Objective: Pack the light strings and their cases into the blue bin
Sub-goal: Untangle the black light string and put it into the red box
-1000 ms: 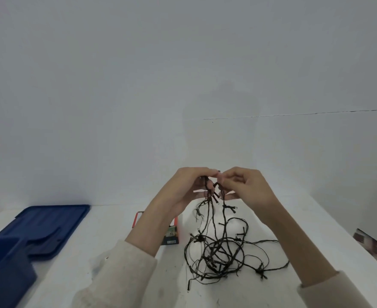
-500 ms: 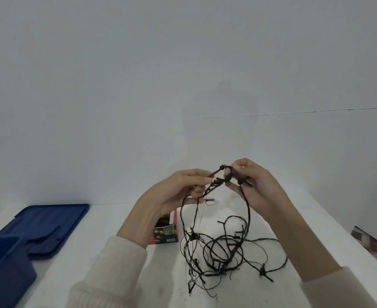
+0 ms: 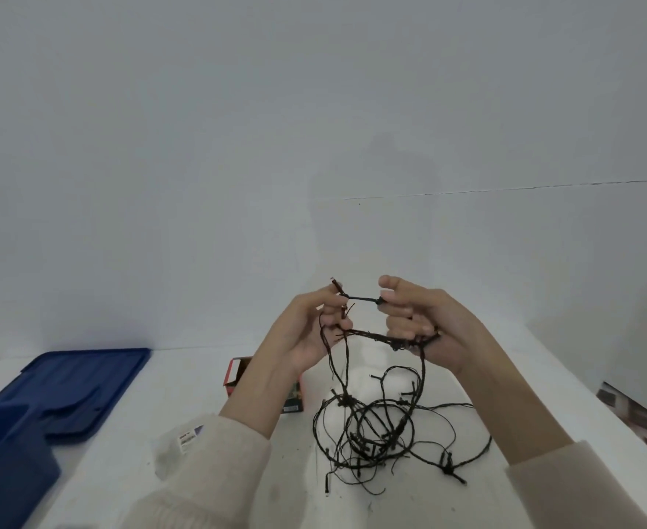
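A black light string (image 3: 375, 429) lies in a tangled heap on the white table, with its upper loops lifted between my hands. My left hand (image 3: 306, 330) pinches one end of the wire, and my right hand (image 3: 425, 322) grips the wire a short way to the right. A short taut piece of wire runs between them. Behind my left wrist stands a red cardboard case (image 3: 238, 376), partly hidden by my arm. The blue bin (image 3: 5, 452) sits at the lower left edge, only partly in view.
The bin's blue lid (image 3: 81, 379) lies flat on the table beyond the bin. A clear plastic bag with a label (image 3: 184, 440) lies by my left sleeve. The table's right edge (image 3: 596, 406) falls off to a dark floor. A plain wall rises behind.
Both hands have risen and moved apart, stretching a short piece of wire between them. More of the string has been lifted off the table.
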A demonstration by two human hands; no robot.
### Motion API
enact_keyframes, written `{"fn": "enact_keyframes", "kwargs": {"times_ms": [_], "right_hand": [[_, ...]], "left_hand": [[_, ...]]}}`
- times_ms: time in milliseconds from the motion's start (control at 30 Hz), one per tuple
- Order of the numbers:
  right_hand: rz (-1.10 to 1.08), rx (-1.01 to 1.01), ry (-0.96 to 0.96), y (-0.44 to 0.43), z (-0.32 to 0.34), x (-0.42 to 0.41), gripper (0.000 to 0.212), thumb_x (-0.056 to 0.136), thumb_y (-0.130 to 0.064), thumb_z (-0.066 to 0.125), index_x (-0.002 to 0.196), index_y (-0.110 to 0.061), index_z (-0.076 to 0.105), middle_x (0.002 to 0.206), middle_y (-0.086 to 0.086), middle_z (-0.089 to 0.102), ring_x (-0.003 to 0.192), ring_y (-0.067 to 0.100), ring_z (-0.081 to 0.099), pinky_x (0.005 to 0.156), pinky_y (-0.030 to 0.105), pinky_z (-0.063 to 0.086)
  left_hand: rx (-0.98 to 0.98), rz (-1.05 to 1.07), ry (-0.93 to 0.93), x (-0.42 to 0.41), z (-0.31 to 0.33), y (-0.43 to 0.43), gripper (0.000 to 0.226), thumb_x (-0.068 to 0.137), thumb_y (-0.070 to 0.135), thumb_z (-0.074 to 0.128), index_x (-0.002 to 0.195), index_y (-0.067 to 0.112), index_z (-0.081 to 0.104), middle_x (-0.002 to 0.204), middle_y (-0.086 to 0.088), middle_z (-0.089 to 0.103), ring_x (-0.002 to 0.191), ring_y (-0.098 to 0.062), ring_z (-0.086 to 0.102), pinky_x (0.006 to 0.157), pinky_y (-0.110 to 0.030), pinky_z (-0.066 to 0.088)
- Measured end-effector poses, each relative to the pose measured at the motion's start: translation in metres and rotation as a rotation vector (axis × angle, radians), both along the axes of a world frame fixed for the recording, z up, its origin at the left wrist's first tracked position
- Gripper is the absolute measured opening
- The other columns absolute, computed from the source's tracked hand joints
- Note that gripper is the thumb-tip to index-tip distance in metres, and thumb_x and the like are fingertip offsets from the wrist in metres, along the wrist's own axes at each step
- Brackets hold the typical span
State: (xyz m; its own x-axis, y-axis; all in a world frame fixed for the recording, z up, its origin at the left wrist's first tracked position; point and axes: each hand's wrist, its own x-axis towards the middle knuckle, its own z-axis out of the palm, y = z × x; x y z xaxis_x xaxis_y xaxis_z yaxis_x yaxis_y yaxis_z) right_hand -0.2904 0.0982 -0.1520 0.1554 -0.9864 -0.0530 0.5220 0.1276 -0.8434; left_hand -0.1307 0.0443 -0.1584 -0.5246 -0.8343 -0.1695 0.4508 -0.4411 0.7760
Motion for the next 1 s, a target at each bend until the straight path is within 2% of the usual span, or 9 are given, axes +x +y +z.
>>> {"fn": "enact_keyframes", "kwargs": {"times_ms": [67,167,300,433,533,700,867,967,1000], "right_hand": [[0.063,-0.048,0.066,0.0,-0.002,-0.006,0.025,0.071,-0.005,0.061,0.095,-0.011,0.057,0.046,-0.006,0.03,0.027,0.003,0.024,0.04,0.019,0.041],[0.069,-0.095,0.264,0.003,0.0,-0.026,0.04,0.069,0.003,0.067,0.105,-0.013,0.062,0.044,-0.004,0.028,0.03,0.008,0.028,0.053,0.022,0.048],[0.009,-0.054,1.024,0.01,0.009,-0.052,0.025,0.079,-0.004,0.07,0.102,-0.014,0.066,0.052,-0.002,0.031,0.043,0.01,0.032,0.047,0.021,0.032],[-0.173,-0.027,1.252,0.015,0.013,-0.067,0.013,0.08,-0.019,0.071,0.077,-0.007,0.068,0.053,0.001,0.037,0.048,0.015,0.035,0.049,0.021,0.034],[-0.141,-0.037,0.889,0.019,0.018,-0.071,0.016,0.077,-0.021,0.069,0.071,-0.008,0.064,0.05,-0.002,0.034,0.041,0.014,0.029,0.052,0.022,0.039],[-0.479,-0.087,0.45,0.008,0.01,-0.078,0.022,0.092,-0.024,0.055,0.074,-0.011,0.057,0.048,-0.005,0.033,0.038,0.012,0.027,0.059,0.028,0.039],[-0.573,-0.096,0.928,0.007,0.002,-0.076,0.025,0.093,-0.024,0.055,0.072,-0.012,0.061,0.055,0.001,0.05,0.046,0.013,0.045,0.055,0.021,0.037],[-0.48,-0.117,1.37,0.009,0.002,-0.062,0.016,0.089,-0.031,0.06,0.101,-0.021,0.064,0.095,0.001,0.063,0.089,0.015,0.056,0.073,0.023,0.04],[-0.413,-0.16,1.41,0.009,0.004,-0.056,0.034,0.086,-0.035,0.064,0.118,-0.028,0.057,0.111,-0.004,0.058,0.103,0.013,0.052,0.082,0.025,0.038]], "left_hand": [[-0.066,-0.035,-0.075,0.002,0.0,-0.001,0.02,0.08,-0.005,0.05,0.078,0.012,0.06,0.047,0.005,0.038,0.04,-0.008,0.037,0.059,-0.025,0.053],[-0.435,-0.093,-0.579,0.012,0.001,-0.006,0.019,0.07,0.006,0.067,0.084,0.017,0.062,0.053,0.004,0.043,0.048,-0.008,0.045,0.064,-0.022,0.041],[-0.848,0.158,-1.128,0.03,-0.01,-0.021,0.012,0.079,0.01,0.068,0.08,0.021,0.064,0.052,0.004,0.046,0.047,-0.009,0.043,0.055,-0.021,0.038],[-0.878,0.118,-1.165,0.042,-0.019,-0.028,0.01,0.086,0.03,0.065,0.083,0.021,0.068,0.06,0.007,0.062,0.059,-0.01,0.058,0.057,-0.018,0.043],[-0.857,-0.001,-1.186,0.046,-0.022,-0.03,0.018,0.088,0.033,0.061,0.08,0.018,0.07,0.069,0.006,0.069,0.067,-0.011,0.058,0.067,-0.023,0.044],[-0.805,-0.152,-1.231,0.047,-0.026,-0.028,0.014,0.087,0.029,0.064,0.08,0.017,0.067,0.076,-0.001,0.069,0.064,-0.007,0.061,0.068,-0.023,0.05],[-0.723,-0.04,-0.848,0.035,-0.006,-0.02,0.02,0.095,0.024,0.052,0.085,0.012,0.065,0.073,-0.004,0.066,0.076,-0.017,0.066,0.086,-0.034,0.054],[-0.781,-0.053,-0.704,0.017,0.019,-0.008,0.02,0.095,0.022,0.052,0.088,0.01,0.065,0.067,-0.004,0.053,0.066,-0.018,0.06,0.073,-0.024,0.056],[-0.842,-0.083,-0.721,0.008,0.026,-0.004,0.02,0.095,0.022,0.051,0.091,0.009,0.066,0.066,-0.003,0.05,0.063,-0.018,0.057,0.07,-0.023,0.055]]}}
